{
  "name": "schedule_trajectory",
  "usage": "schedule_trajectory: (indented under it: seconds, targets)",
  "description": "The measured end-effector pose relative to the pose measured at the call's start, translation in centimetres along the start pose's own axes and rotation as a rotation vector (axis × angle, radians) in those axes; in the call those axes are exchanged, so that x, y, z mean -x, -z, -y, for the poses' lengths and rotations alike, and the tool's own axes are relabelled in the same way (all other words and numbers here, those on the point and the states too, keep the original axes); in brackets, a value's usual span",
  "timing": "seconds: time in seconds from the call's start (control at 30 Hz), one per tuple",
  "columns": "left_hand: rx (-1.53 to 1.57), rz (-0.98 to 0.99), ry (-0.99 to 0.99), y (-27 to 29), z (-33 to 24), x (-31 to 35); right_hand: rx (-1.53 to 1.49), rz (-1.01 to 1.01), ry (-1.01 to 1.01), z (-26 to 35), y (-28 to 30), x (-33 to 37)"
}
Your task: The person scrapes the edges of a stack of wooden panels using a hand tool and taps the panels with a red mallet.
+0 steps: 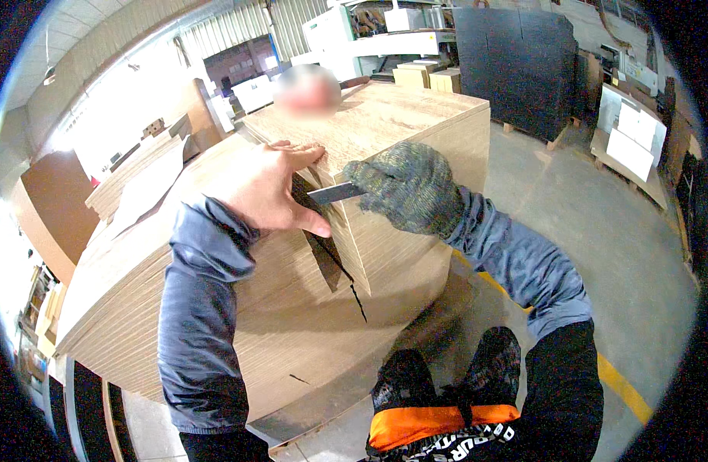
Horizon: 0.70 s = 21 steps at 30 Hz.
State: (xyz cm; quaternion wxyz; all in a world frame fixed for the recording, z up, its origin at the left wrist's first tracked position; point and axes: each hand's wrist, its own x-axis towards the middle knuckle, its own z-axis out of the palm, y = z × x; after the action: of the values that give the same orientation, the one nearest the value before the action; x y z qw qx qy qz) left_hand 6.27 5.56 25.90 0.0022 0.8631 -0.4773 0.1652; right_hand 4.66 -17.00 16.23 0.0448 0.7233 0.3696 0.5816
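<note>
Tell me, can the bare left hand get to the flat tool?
Probably yes. The left hand is spread right beside the free end of the flat tool, and nothing seems to stand between them. The gloved right hand grips the other end, though, so that part looks blocked.

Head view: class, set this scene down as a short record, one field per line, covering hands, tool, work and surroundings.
Left hand: bare left hand, fingers spread at the near edge of the wood-grain piece
Right hand: gloved right hand, closed on a flat grey tool
Tool direction: points leftward, toward the left hand
Support: layered board stack beneath the piece
Background: tall black stack
Floor marking: yellow line, lower right
</note>
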Motion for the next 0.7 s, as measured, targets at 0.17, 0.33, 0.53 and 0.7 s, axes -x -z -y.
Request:
schedule_trajectory:
  seconds: [0.17,0.33,0.53,0.7]
  targets:
    - [-0.032,-0.118,-0.013,2.0,0.2,3.4,-0.119,-0.070,-0.029,1.5,-1.4,-3.2]
    - [0.055,-0.215,-0.069,-2.5,1.3,0.6,-0.057,0.014,-0.025,0.1,-0.3,-0.6]
    - [-0.029,-0.248,-0.059,-1.0,1.2,2.1,-0.005,-0.033,-0.028,1.0,-1.1,-1.7]
    - [0.043,-0.148,0.033,-0.6,0.6,1.9,0.039,0.024,-0.033,0.7,-1.9,-0.6]
